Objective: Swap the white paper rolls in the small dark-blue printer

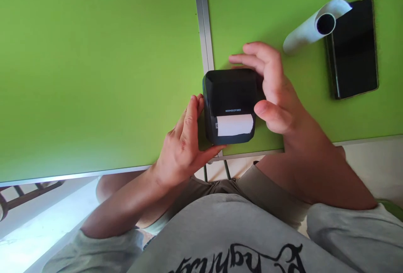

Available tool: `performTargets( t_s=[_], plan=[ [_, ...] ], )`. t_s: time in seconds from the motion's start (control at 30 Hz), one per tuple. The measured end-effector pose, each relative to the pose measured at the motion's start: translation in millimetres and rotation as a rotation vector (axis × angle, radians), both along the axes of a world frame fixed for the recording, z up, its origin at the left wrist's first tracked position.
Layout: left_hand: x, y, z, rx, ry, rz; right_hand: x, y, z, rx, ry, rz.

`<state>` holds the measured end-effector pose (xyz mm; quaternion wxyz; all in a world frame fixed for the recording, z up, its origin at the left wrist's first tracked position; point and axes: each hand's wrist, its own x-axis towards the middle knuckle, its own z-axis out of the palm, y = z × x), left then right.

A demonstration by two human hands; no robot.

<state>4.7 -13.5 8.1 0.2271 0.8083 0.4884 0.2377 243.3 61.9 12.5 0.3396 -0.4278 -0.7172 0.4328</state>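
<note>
At frame centre, my left hand (181, 149) holds the black printer (231, 90), fingers against its left side, thumb along its lower edge. My right hand (278, 92) curves by its right side, fingers and thumb apart; I cannot tell whether they touch it.

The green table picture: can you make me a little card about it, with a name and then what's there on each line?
Table: green, with a metal strip running across it
Black device: says NIIMBOT, between the two hands
Paper: white, showing at the front of the device
Left hand: holding the device's left side and near edge
Right hand: curved around the device's right side, fingers spread
Roll: white, loose edge curling out
Phone: black, screen dark, beside the roll
</note>
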Motion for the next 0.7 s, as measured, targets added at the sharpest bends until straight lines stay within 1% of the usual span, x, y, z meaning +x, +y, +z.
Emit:
performTargets(
  t_s=[0.2, 0.33, 0.43, 0.6, 0.7],
  plan=[
    [-1, 2, -1.5, -0.047, -0.015, 0.001, -1, 0, 1.8, -0.022, -0.019, 0.029],
    [-1, 3, -5.1, 0.009, -0.044, 0.008, 2, 0, 0.4, 0.014, -0.011, 0.069],
    [-1, 4, -6.1, 0.046, -0.068, 0.007, 5, 0, 3.8, 0.043, -0.046, 0.099],
    [-2, 4, -6.0, 0.074, -0.088, -0.014, 8, 1, 11.3, -0.046, -0.100, 0.066],
    [-2, 5, -6.1, 0.084, -0.096, -0.023, 9, 1, 10.1, -0.017, -0.089, 0.040]
  ],
)
